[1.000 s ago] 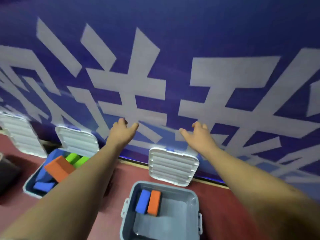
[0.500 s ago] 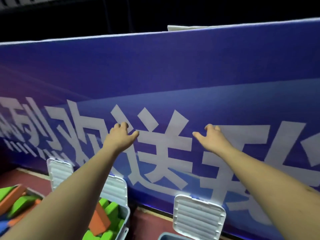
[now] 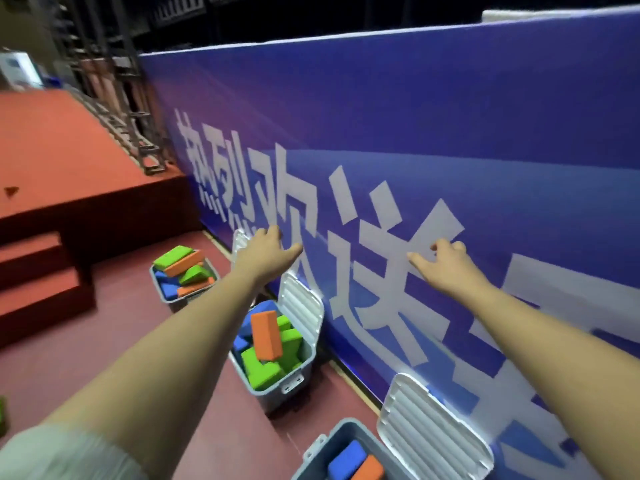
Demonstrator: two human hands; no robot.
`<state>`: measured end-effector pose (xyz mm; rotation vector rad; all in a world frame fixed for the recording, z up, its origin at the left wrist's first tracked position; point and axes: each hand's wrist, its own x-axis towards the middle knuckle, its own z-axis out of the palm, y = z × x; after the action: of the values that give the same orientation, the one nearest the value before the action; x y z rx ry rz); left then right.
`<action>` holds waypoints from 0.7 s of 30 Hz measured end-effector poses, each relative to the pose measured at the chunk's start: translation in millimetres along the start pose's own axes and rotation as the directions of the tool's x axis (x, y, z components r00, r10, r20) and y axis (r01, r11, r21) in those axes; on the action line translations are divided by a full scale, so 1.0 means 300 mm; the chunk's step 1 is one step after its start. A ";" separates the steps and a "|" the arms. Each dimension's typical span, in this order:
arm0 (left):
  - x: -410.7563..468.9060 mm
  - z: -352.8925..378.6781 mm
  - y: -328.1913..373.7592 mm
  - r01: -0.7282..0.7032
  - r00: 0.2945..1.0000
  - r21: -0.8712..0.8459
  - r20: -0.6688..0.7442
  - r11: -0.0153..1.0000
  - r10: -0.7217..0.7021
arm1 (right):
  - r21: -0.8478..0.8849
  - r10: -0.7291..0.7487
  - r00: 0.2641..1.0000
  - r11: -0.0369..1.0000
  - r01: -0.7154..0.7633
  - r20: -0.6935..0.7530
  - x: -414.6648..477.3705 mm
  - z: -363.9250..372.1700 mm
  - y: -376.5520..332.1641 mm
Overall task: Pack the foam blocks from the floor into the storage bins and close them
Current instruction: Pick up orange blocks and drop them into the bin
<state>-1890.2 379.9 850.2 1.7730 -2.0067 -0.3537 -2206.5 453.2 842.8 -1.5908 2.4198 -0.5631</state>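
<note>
Three grey storage bins stand in a row on the red floor along a blue banner wall, each with its white ribbed lid leaning open. The far bin (image 3: 162, 289) and the middle bin (image 3: 284, 384) are heaped with green, orange and blue foam blocks; an orange block (image 3: 266, 336) stands up out of the middle one. The near bin (image 3: 323, 452) holds a blue block (image 3: 346, 462) and an orange block (image 3: 369, 471). My left hand (image 3: 265, 251) and my right hand (image 3: 441, 263) are stretched forward in the air in front of the banner, fingers loosely curled, holding nothing.
The blue banner wall (image 3: 450, 133) with white characters runs along the right. A raised orange stage (image 3: 52, 150) with steps (image 3: 38, 271) is at the left. Metal truss frames (image 3: 114, 81) stand at the back. A green block (image 3: 1, 415) shows at the left edge.
The view has swung up and to the left, bringing all three bins, the stage and the steps into sight. Both hands stay raised and empty in front of the banner.
</note>
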 end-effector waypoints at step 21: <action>-1.716 -0.865 -1.086 0.814 0.441 -0.154 -0.464 0.561 -0.768 | 0.286 -0.801 0.508 0.591 0.754 0.317 -1.168 0.458 -1.239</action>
<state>-1438.0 863.7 845.9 2.4790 -0.7182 -0.0482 -1702.6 613.8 854.5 -2.4211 1.2183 -0.3891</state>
